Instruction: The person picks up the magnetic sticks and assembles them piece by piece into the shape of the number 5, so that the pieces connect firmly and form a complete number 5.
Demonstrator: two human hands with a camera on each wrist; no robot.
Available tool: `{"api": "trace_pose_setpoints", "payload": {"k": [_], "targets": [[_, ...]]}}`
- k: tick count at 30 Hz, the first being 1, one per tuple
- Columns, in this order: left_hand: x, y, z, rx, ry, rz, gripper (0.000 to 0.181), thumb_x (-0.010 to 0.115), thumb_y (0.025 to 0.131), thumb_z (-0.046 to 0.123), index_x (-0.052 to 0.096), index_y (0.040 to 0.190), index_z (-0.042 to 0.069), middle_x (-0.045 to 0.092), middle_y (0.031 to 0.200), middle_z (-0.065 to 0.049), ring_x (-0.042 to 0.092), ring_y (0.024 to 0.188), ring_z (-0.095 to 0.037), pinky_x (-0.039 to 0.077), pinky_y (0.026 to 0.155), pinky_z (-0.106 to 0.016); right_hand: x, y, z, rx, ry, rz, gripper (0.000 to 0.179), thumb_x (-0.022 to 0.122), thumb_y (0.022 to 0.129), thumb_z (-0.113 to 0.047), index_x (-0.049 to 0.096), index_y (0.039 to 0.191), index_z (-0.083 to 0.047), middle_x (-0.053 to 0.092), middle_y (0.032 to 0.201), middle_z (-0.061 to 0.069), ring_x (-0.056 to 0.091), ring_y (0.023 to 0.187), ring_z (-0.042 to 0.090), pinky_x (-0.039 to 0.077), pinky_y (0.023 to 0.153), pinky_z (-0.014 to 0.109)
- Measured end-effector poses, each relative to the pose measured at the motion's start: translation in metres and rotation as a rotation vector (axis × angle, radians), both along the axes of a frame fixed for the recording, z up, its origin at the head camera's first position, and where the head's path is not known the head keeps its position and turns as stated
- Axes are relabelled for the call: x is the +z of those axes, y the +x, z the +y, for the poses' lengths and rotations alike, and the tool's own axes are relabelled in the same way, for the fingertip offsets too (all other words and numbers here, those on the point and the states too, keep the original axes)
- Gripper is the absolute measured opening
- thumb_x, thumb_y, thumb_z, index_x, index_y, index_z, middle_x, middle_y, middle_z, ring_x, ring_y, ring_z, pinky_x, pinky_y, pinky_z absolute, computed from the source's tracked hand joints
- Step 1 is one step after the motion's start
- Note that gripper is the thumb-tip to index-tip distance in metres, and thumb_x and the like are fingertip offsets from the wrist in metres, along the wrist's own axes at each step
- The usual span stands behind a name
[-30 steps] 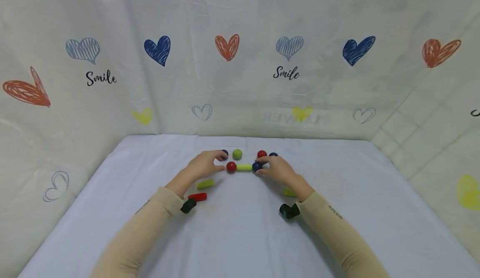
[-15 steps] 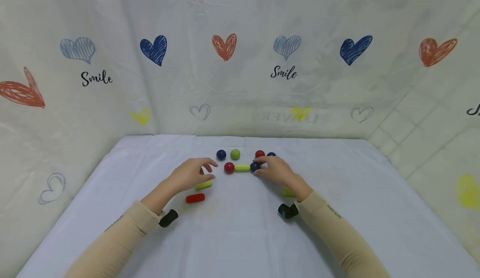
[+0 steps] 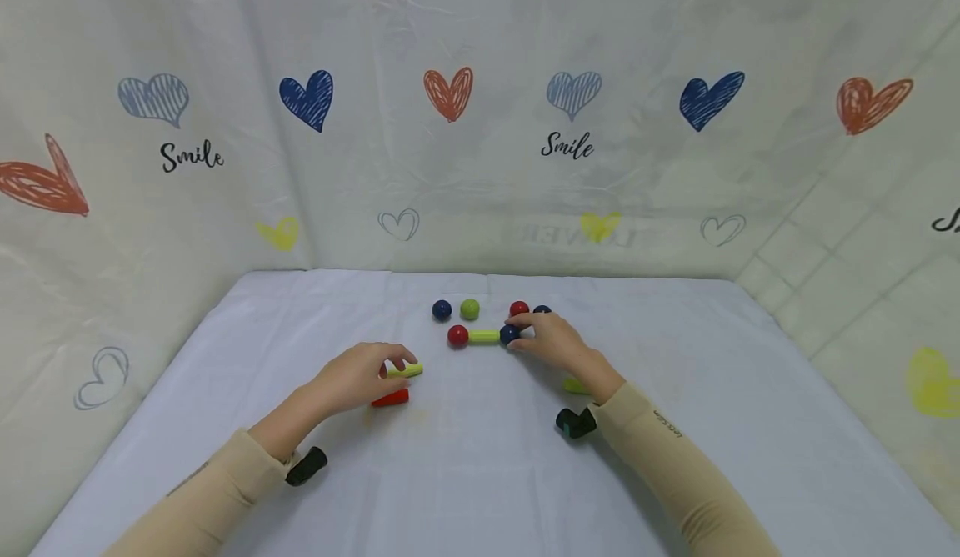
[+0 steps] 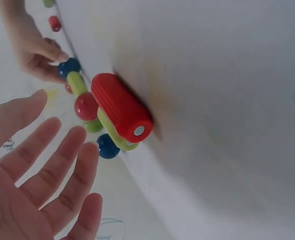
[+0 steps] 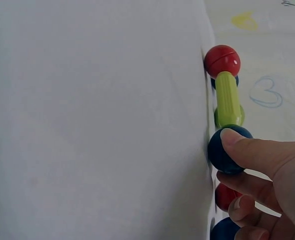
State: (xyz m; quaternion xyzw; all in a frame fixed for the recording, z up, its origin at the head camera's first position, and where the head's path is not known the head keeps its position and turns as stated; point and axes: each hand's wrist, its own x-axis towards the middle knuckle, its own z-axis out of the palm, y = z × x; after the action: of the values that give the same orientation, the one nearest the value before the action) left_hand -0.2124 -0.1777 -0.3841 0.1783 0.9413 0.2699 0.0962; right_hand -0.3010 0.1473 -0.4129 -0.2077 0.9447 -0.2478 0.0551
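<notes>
My right hand (image 3: 558,342) pinches a dark blue ball (image 5: 222,150) between thumb and fingers. That ball sits at one end of a yellow-green rod (image 5: 228,100), with a red ball (image 5: 222,61) at the other end. Over on the left, my left hand (image 3: 358,378) hovers with spread, relaxed fingers and holds nothing. Nearest to it lie a red rod (image 4: 120,107) with a round metal disc in its end and, just behind, another yellow-green rod (image 3: 408,369). The left fingers partly cover both rods in the head view.
Behind the joined piece rest a blue ball (image 3: 442,310), a green ball (image 3: 469,308), another red ball (image 3: 519,309) and another blue ball (image 3: 542,310). A further yellow-green rod (image 3: 576,386) lies by my right wrist. White cloth (image 3: 480,474) covers the table, and a heart-printed sheet hangs behind.
My left hand has moved away from beside the red ball, back toward me and left, to the red and yellow-green rods. The right hand keeps its pinch on the blue ball.
</notes>
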Motion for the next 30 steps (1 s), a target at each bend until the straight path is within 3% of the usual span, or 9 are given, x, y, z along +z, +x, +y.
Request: {"api": "trace_pose_setpoints", "payload": {"k": [8,17,30], "targets": [[-0.001,0.008,-0.002,0.037,-0.057,0.015,0.028,0.077,0.092,0.022,0.073,0.120,0.018,0.069,0.104,0.004,0.059,0.089,-0.016,0.051,0.072,-0.035,0.000,-0.001,0.004,0.013,-0.009,0.032,0.044,0.078,0.093,-0.019,0.067,0.134,-0.008,0.071,0.122,0.012,0.062,0.120,0.030,0.047,0.104,0.051],[-0.008,0.019,-0.003,0.039,-0.147,0.054,0.023,0.082,0.088,0.016,0.076,0.110,0.018,0.067,0.096,0.005,0.059,0.084,-0.014,0.051,0.069,-0.033,-0.002,0.000,0.001,0.002,-0.010,-0.009,0.045,0.077,0.094,-0.021,0.066,0.136,-0.010,0.070,0.124,0.011,0.060,0.123,0.030,0.045,0.106,0.052],[-0.020,0.014,-0.001,0.020,-0.176,0.060,0.026,0.085,0.085,0.012,0.076,0.108,0.018,0.067,0.092,0.004,0.060,0.085,-0.016,0.053,0.074,-0.037,-0.001,0.001,0.002,0.008,-0.016,-0.001,0.045,0.077,0.094,-0.020,0.067,0.136,-0.009,0.070,0.125,0.011,0.060,0.123,0.030,0.045,0.106,0.052]]}}
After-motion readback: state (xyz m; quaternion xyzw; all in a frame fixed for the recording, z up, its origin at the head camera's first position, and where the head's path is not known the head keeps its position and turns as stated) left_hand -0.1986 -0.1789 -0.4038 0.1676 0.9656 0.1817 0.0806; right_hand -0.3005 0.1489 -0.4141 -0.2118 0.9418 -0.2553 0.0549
